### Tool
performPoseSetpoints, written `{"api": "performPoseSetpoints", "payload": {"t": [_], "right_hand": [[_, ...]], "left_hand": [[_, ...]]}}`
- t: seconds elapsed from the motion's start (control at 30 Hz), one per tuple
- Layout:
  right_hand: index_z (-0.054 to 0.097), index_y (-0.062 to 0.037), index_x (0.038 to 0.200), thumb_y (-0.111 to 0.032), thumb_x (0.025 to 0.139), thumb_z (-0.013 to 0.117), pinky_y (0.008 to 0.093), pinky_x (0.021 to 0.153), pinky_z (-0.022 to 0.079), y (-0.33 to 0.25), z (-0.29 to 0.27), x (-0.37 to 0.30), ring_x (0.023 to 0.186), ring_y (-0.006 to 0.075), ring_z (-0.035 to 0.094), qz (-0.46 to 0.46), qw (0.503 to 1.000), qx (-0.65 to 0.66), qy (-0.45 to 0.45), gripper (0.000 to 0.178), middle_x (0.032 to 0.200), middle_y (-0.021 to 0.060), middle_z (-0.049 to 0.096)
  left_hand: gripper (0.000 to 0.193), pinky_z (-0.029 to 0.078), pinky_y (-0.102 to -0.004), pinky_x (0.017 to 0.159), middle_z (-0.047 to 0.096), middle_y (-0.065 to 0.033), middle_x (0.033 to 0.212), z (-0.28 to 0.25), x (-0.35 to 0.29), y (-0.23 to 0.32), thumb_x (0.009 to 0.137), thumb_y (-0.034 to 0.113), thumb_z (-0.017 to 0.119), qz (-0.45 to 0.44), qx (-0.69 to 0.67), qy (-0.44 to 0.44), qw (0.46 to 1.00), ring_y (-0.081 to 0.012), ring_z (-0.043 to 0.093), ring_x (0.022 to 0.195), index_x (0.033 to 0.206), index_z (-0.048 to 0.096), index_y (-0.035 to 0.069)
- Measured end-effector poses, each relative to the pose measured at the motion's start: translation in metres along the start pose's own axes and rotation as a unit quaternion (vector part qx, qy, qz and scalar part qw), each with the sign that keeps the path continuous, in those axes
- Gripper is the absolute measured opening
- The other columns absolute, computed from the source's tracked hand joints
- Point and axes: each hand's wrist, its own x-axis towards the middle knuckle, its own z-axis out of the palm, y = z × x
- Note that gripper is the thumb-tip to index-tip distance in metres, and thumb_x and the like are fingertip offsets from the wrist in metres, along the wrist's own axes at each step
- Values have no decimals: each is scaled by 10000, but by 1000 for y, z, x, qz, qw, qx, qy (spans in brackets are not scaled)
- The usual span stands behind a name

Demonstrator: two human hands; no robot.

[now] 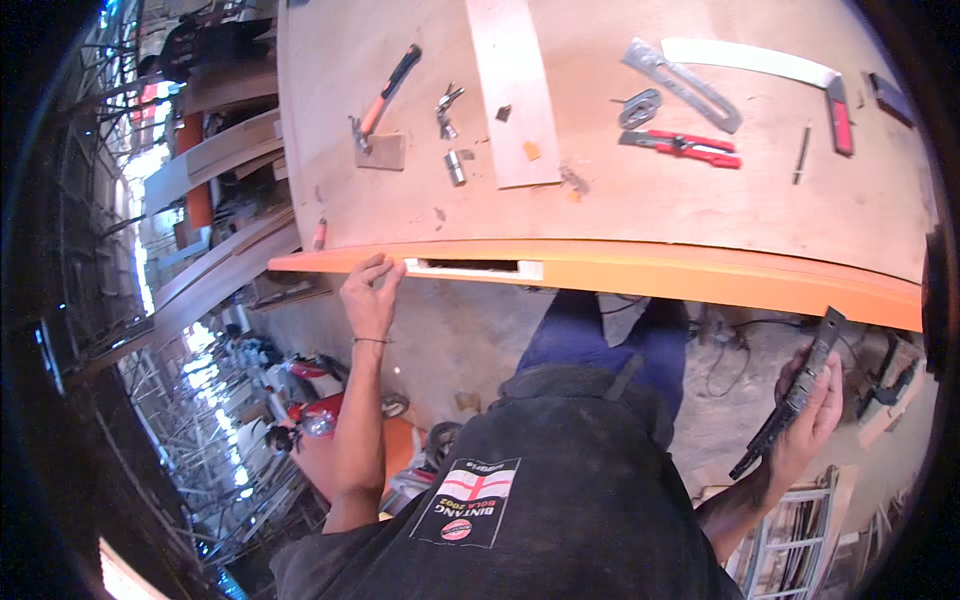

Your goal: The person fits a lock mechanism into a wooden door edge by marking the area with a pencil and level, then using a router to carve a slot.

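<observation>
A long orange board runs along the near edge of the worktable, its narrow edge facing me. A pale-rimmed rectangular slot is cut into that edge. My left hand is closed at the board's edge, just left of the slot, with bent fingertips against it. Off to the right and below the board, my right hand grips a long, narrow black metal piece that looks like a mortise lock. The piece is held tilted, apart from the board, and fingers partly cover it.
On the table lie a hammer, a socket, a red utility knife, a tape-like metal coil, a pencil and a try square. A pale strip crosses the tabletop. Planks stand left; a ladder lies lower right.
</observation>
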Motion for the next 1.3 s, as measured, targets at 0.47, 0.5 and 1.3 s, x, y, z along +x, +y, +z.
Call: {"api": "performPoseSetpoints", "payload": {"t": [0.47,0.5,1.3], "right_hand": [[690,41,1118,-183,1075,540,519,865,529,-75,127,252,994,469,697,-290,743,-494,-346,273,1014,298,724],[691,38,1093,-178,1077,546,514,839,527,-58,131,277,951,464,694,-319,722,-513,-338,261,978,288,722],[572,-41,1200,-330,1038,634,573,830,582,41,256,214,967,463,722,-367,523,-677,-366,338,1070,256,696]], "left_hand": [[297,590,-384,772,740,-150,878,1,18,-8,714,201,873,1,-15,9,1000,-275,731,796,896,781,-15],[295,590,-387,770,738,-152,874,2,18,-7,699,202,868,-4,-16,13,1000,-280,731,797,886,779,-9],[333,624,-349,858,800,-108,995,-11,13,-31,825,179,857,24,-163,-6,986,-234,788,915,1116,803,25]]}}
